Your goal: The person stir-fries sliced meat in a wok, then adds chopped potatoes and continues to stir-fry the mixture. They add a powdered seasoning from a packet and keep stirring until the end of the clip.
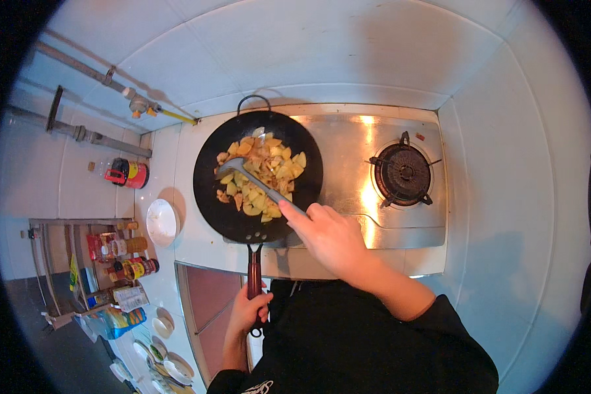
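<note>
A black wok (208,197) sits over the left side of the steel gas hob, holding sliced potatoes (253,204) mixed with pieces that look like meat. My left hand (250,308) is closed around the wok's reddish-brown handle (254,266), below the pan. My right hand (327,236) grips the handle of a grey spatula or turner (258,183), index finger stretched along it. The tool's broad head rests among the food at the wok's left side. A small loop handle stands at the wok's far rim. The burner under the wok is hidden.
To the right is a second gas burner (403,170) on the steel hob (340,197). A white bowl (161,222) stands left of the wok. Farther left are a large sauce bottle (130,173), several condiment bottles (140,269) and small dishes (177,370). Tiled walls enclose the back and right; a gas pipe (86,68) runs back left.
</note>
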Demonstrator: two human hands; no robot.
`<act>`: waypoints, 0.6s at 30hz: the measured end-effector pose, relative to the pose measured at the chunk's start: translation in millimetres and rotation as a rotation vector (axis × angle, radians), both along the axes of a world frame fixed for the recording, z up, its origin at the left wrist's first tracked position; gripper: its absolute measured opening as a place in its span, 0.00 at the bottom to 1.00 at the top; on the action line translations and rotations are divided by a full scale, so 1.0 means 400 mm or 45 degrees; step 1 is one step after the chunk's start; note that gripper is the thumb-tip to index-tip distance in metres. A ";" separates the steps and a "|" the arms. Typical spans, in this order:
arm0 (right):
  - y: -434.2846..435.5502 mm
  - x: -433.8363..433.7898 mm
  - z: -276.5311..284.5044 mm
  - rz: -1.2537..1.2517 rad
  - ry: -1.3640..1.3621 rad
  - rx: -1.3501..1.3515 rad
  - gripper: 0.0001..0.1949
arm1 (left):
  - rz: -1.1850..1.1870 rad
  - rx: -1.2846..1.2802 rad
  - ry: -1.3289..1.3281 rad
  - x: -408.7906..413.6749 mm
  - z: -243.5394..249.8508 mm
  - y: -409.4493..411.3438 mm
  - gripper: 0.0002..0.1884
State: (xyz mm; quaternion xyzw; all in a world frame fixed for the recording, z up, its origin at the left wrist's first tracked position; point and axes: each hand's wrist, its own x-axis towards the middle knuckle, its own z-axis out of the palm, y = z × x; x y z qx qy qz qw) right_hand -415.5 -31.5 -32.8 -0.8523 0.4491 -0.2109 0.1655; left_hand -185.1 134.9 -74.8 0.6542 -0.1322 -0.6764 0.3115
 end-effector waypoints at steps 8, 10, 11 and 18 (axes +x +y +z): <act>0.066 -0.033 0.067 -0.041 -0.154 0.101 0.26 | -0.015 0.043 -0.115 -0.004 0.040 0.161 0.18; 0.064 -0.019 0.047 -0.035 -0.183 0.110 0.26 | -0.027 -0.005 -0.170 -0.014 0.043 0.183 0.18; 0.055 0.010 0.026 -0.033 -0.182 0.109 0.26 | -0.009 0.018 -0.197 -0.014 0.050 0.183 0.18; 0.078 0.044 0.015 0.218 -0.027 0.072 0.26 | 0.068 -0.007 -0.162 -0.018 0.048 0.123 0.19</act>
